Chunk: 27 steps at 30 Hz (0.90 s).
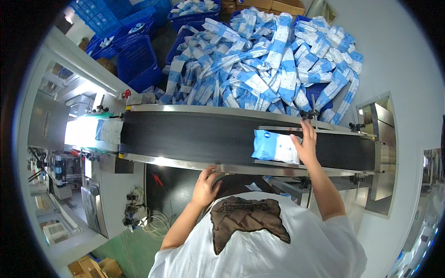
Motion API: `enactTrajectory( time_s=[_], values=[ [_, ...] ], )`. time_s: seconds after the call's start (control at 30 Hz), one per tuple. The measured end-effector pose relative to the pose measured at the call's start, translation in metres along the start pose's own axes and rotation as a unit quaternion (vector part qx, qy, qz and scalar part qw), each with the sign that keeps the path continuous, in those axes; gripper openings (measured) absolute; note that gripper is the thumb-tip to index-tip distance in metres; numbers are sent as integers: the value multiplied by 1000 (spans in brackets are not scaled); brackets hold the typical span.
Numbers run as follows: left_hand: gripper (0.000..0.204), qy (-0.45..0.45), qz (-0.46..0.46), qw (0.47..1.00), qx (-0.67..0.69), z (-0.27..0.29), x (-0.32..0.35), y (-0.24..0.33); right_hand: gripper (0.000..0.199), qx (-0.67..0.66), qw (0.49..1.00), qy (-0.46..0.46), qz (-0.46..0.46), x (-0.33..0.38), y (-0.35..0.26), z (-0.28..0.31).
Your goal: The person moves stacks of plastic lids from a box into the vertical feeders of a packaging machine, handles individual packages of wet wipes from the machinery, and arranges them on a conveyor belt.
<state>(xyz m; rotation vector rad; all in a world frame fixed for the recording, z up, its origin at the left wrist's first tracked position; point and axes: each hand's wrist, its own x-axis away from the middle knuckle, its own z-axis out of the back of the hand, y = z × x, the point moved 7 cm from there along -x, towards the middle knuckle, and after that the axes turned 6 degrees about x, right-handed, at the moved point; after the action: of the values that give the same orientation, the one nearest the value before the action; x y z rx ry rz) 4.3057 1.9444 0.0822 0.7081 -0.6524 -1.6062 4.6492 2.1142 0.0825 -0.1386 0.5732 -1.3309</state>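
A blue and white soft pack [276, 147], which looks like a pack of wet wipes, lies flat on the black conveyor belt [185, 132], right of the middle. At its right end my right hand [307, 144] is open, fingers stretched toward the far rail. The thumb lies over the white end of the pack, without a grip around it. My left hand [206, 185] rests by the near metal rail [232, 168], its fingers apart, loosely bent and holding nothing. Another wrapped pack [109, 130] is at the belt's left end, by a brightly lit machine opening.
Beyond the far rail lies a big heap of blue and white packs [259, 69]. Blue crates [139, 62] stand at the back left. Clamp posts [314, 113] and guide rails flank the belt's right part, leading to a wall opening [382, 153]. Hoses [155, 222] lie at lower left.
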Motion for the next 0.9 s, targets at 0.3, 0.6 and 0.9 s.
enactTrajectory(
  time_s=[0.3,0.6,0.9],
  values=[
    [33,75,98,990,-68,-4,46,24,65,-144,959,-140,203,-31,-87,-34],
    [35,183,237,946,-122,4,130,16,91,-59,906,-194,372,-17,-233,-88],
    [39,214,485,848,4,-55,316,-129,93,6,894,-223,389,-20,-327,-117]
  ],
)
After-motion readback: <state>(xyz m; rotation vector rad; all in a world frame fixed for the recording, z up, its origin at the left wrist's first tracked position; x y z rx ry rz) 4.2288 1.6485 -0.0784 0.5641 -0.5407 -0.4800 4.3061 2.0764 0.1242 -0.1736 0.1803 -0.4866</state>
